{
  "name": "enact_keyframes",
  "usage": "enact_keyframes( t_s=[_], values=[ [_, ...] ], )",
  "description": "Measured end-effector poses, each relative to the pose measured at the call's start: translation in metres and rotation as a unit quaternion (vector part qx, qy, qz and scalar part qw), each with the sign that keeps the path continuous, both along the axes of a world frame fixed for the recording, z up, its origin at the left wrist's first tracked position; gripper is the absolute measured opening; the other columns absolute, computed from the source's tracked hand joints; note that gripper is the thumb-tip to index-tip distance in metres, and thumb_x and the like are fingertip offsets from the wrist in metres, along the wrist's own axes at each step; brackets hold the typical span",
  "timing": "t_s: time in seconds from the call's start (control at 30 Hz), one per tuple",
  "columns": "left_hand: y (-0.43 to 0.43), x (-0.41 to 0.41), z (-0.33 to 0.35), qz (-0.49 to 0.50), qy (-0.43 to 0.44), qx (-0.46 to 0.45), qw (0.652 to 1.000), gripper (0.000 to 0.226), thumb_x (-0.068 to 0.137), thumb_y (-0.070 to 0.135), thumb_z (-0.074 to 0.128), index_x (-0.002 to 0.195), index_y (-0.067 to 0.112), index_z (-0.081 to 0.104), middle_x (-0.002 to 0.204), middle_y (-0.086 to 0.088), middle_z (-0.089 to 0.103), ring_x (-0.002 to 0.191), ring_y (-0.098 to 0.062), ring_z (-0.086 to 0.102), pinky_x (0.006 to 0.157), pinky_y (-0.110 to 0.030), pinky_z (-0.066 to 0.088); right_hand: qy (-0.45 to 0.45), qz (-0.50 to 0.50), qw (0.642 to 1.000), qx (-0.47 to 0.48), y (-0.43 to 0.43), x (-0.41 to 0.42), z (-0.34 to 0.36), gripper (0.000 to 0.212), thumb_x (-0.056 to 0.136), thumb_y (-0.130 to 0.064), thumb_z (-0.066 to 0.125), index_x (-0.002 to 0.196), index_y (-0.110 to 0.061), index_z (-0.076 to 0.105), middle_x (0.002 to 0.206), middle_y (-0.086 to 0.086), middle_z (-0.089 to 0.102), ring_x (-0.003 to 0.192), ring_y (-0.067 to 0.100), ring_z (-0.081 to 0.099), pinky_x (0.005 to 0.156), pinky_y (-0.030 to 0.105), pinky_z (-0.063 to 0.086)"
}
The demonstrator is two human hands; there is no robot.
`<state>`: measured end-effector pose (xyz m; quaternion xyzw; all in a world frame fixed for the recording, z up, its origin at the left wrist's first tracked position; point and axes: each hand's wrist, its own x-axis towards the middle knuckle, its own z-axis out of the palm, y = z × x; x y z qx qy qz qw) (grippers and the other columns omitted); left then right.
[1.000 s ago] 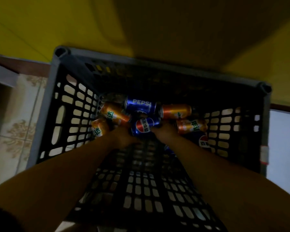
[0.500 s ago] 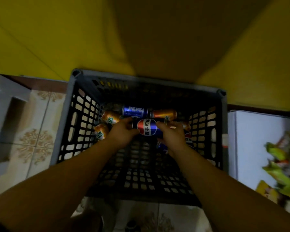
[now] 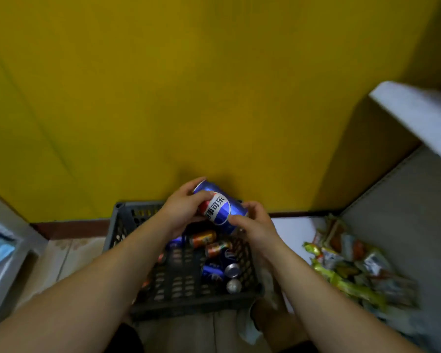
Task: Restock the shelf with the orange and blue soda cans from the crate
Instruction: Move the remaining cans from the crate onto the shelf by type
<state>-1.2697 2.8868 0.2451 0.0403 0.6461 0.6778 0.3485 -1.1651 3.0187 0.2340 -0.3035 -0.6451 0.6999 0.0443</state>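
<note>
Pale cabinet [image 3: 9, 258] at 9 o'clock of frame, contents blurred. Patterned tile floor [image 3: 59, 258] just beside it. Yellow wall [image 3: 189, 85] fills 12 o'clock.

Dark slatted crate [image 3: 117, 222] sits on the floor at frame centre-low, far rim against the wall base.

Left hand [image 3: 182, 212] is up over the crate's 12 o'clock rim. Its fingers [image 3: 203, 193] are curled round the upper end of the blue soda can [image 3: 220, 208]. The can is lifted clear of the crate and lies tilted, one end toward 10 o'clock and the other toward 4 o'clock, logo facing the camera.

Right hand [image 3: 256, 225] is at 4 o'clock of the can. Its fingers [image 3: 250, 206] are wrapped on the lower end, thumb on the near side. Both hands grasp this one can.

Loose on the crate bottom below are two orange cans [image 3: 203, 238] on their sides, toward 12 to 1 o'clock. Blue cans [image 3: 211, 272] lie toward 3 to 4 o'clock, two silver ends showing. Some cans sit partly under the left forearm, count unclear.

Shelf [image 3: 294, 229] has a white bottom board just beside the crate at its 3 o'clock, with a grey back panel. A heap of snack packets [image 3: 349, 268] lies on that board. An upper shelf board [image 3: 418, 118] is at 2 o'clock of frame.
</note>
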Motion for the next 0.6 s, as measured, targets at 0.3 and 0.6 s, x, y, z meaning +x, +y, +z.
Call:
enact_keyframes(
  t_s=[0.3, 0.6],
  values=[
    [0.065, 0.103, 0.153, -0.177, 0.262, 0.031, 0.948, 0.070, 0.078, 0.012, 0.075, 0.140, 0.020, 0.042, 0.115, -0.005, 0.060, 0.101, -0.018, 0.062, 0.089, -0.033, 0.051, 0.057, -0.013, 0.981, 0.186, 0.031, 0.123, 0.136, 0.044, 0.076, -0.005, 0.076, 0.108, -0.024, 0.052, 0.102, -0.001, 0.065, 0.094, 0.017, 0.065, 0.076, 0.027, 0.055],
    [0.143, 0.221, 0.204, -0.343, 0.252, 0.112, 0.898, 0.038, 0.094, 0.030, 0.056, 0.131, 0.022, 0.051, 0.120, -0.003, 0.064, 0.107, -0.016, 0.061, 0.086, -0.035, 0.052, 0.057, -0.214, 0.925, 0.310, 0.070, 0.272, 0.202, 0.056, 0.073, -0.013, 0.080, 0.121, -0.017, 0.052, 0.108, -0.003, 0.063, 0.092, 0.010, 0.062, 0.076, 0.023, 0.053]
  ],
)
